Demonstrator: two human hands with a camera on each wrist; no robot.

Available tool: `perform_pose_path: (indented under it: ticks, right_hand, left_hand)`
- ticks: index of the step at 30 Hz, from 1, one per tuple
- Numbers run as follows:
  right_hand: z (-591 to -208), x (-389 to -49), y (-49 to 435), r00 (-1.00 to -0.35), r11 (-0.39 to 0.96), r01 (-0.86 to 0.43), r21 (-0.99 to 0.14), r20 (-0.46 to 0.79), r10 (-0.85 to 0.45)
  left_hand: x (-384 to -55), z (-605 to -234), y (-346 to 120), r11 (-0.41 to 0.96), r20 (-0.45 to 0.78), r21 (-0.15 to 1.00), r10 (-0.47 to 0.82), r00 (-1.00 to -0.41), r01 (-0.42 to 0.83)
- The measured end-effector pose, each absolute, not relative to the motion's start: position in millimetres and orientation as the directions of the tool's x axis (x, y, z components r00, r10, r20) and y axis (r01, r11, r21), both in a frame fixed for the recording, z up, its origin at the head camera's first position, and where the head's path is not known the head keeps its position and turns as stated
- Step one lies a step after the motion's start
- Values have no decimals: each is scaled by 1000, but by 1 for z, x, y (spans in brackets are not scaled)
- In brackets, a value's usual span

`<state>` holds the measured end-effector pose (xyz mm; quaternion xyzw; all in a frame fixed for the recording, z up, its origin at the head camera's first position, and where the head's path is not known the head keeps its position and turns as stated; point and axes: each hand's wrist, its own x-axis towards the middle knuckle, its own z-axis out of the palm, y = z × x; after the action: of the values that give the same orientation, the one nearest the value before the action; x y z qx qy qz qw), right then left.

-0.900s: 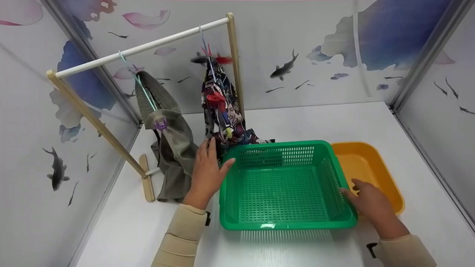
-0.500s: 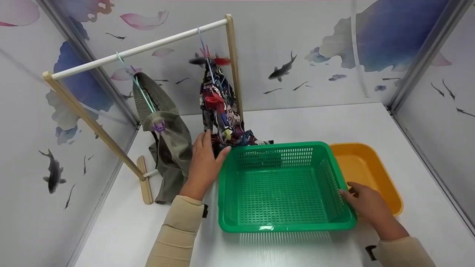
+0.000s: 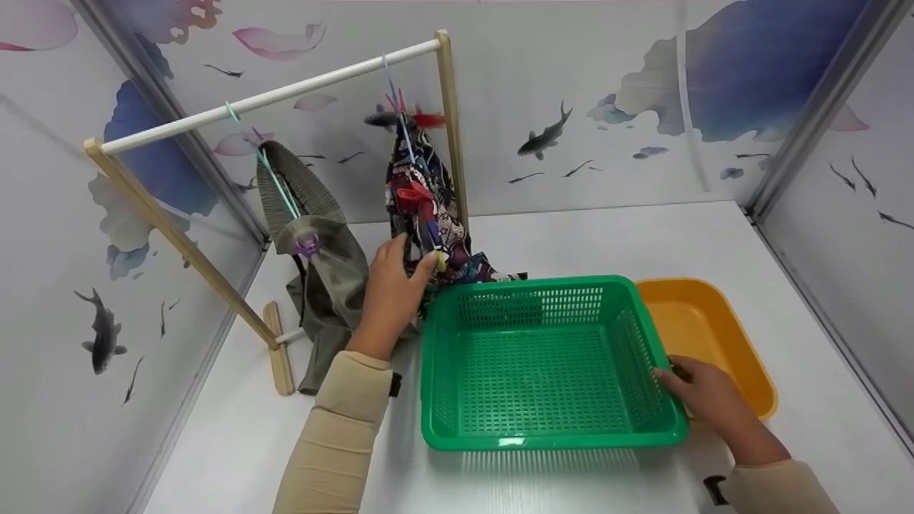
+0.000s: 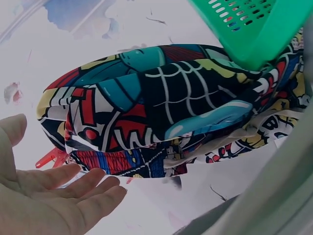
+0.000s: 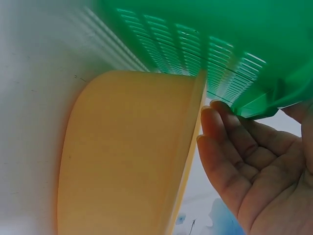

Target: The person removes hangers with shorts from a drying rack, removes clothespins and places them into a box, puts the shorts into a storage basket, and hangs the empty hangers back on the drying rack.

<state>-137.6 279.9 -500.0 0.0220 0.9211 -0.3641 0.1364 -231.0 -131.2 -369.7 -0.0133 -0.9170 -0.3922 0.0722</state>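
A multicoloured printed garment (image 3: pixel 428 207) hangs on a blue hanger from a drying rack (image 3: pixel 285 89), its lower end behind the green basket (image 3: pixel 557 437). My left hand (image 3: pixel 391 293) is at the garment's lower left side, fingers extended. In the left wrist view that hand (image 4: pixel 63 200) lies palm up, holding nothing, near a red clip (image 4: pixel 51 157) on the garment (image 4: pixel 132 98). At the basket's right side my right hand (image 3: pixel 710 396) holds the rim, thumb over it and fingers outside. The right wrist view shows these fingers (image 5: pixel 234 147) loosely curled below the rim.
An orange basin (image 3: pixel 750 350) stands right of the basket, partly behind it and my right hand. Olive trousers (image 3: pixel 332 278) with a purple clip (image 3: pixel 307 245) hang at the left on a green hanger. The rack's wooden foot (image 3: pixel 280 357) stands on the white table (image 3: pixel 214 442).
My left hand has moved up and slightly left, away from the basket's corner and along the printed garment. My right hand has closed in on the basket's right rim.
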Motion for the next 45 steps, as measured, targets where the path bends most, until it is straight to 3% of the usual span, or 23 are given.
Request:
perform_pose_path:
  ticks: [16,32,45]
  right_hand:
    - [-501,-137,282,-960,711,150,-687,-273,-62]
    - [-503,-137,282,-962,718,147,-680,-266,-55]
    - [-504,-137,282,-966,690,145,-710,-251,-55]
  left_hand:
    - [-252,-352,-122,617,105,787,-109,-988,15]
    - [-265,-352,-117,618,110,786,-129,-986,7]
    - [-272,-346,-121,537,58,844,-107,-993,-9]
